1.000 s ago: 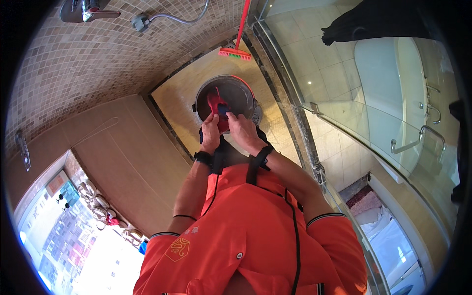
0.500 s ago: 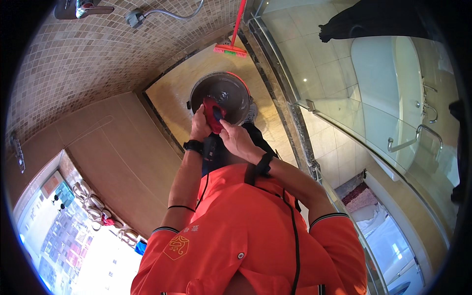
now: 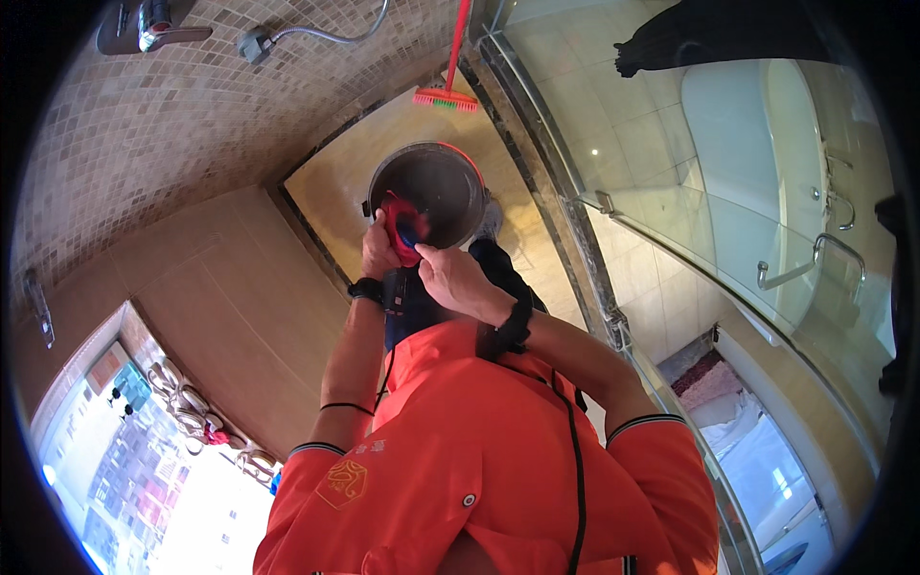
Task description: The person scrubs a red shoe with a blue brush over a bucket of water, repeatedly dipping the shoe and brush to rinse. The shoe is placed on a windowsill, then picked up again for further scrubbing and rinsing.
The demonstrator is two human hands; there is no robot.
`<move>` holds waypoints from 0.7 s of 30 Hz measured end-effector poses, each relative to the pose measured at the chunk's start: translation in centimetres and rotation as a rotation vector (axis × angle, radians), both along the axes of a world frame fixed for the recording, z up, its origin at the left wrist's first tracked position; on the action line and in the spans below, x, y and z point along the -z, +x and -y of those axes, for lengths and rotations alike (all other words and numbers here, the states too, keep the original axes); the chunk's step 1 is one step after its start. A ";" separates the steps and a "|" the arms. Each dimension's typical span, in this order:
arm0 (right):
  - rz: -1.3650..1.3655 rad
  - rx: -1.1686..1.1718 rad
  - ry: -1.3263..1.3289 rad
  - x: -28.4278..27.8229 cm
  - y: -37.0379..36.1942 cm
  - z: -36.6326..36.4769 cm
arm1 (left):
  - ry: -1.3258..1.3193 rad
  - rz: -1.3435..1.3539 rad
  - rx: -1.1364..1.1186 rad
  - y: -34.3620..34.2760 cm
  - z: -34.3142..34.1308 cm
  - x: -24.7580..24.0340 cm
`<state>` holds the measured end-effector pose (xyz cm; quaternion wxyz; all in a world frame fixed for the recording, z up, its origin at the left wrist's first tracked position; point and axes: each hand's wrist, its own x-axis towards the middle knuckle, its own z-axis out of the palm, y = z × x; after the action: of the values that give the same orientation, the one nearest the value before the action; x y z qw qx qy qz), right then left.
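Above the near side of a dark round bucket (image 3: 450, 187), my left hand (image 3: 379, 249) grips a red slipper-shaped thing (image 3: 395, 213) by its left side. I cannot tell its exact kind. My right hand (image 3: 455, 280) is closed round a small dark blue tool (image 3: 409, 233), which looks like a brush and is pressed against the inside of the red thing. That tool's handle is mostly covered by my fingers. The bucket stands on the yellowish floor near my feet, and its bottom is dim.
A red broom (image 3: 446, 98) with a bristle head leans beyond the bucket. Glass panels and a door with a metal handle (image 3: 815, 259) stand at the right, a bathtub (image 3: 743, 125) behind them. Several beige slippers (image 3: 182, 398) line the window at the left. A shower hose (image 3: 331, 36) hangs on the tiled wall.
Both hands have shifted slightly left with the red thing. The blue tool has moved a little down and left against it, and shows more of its surface.
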<state>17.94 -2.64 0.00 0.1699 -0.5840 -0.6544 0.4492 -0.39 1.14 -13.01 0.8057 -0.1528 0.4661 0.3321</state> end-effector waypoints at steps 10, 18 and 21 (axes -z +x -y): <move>0.165 -0.068 -0.012 0.3 -0.5 -2.4 | -0.054 0.059 -0.026 0.6 0.1 2.4; 0.265 -0.035 0.011 0.1 -0.6 -3.0 | -0.046 -0.005 0.030 2.0 0.8 2.1; 0.211 -0.079 0.028 0.0 0.0 -2.0 | -0.007 -0.109 0.038 2.0 0.5 0.3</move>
<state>17.95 -0.66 0.00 0.0903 -0.5994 -0.6974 0.3824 1.63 0.68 -13.34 0.7846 -0.1284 0.5135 0.3229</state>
